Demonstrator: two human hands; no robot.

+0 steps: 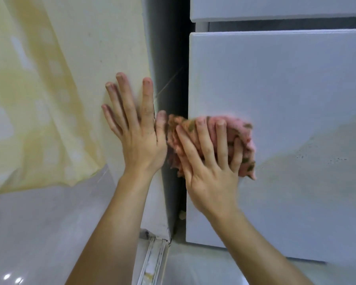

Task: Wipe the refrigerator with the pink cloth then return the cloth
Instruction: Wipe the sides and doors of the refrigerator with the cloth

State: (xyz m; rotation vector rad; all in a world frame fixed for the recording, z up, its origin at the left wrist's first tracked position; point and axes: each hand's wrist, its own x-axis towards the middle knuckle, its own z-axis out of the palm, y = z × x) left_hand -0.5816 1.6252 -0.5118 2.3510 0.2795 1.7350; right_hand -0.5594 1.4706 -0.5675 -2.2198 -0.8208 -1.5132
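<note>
Pressing flat on the cloth (244, 138), the right hand (210, 167) lies with its fingers straight and slightly spread, palm down on the bunched fabric, none of them curled round it. The cloth is pink with brownish-olive patches and sits against the fridge (286, 89), on the lower door at its left edge, about halfway up that door. One end of the cloth hangs past the edge, over the gap (171, 79), a dark vertical slot just left of the fridge. The rest bulges out to the right of the fingertips and is blurred. The left hand (140, 140) rests open on the wall (115, 48), which stands just left of the gap and is cream in colour. Its fingers are straight and fanned apart, pointing upward, and its thumb lies close to the near end of the cloth; whether they touch, I cannot tell. Above the lower door, across a narrow horizontal break, the bottom edge of another fridge door (275, 7) shows. Pale, hazy streaks cross the lower door to the right of the cloth. Further left of the fridge, beyond the wall, hangs a yellow curtain (39, 99) in loose folds. Below the fridge lies a glossy pale floor (29, 233), and a light strip (152, 262) runs along it from the foot of the wall.
</note>
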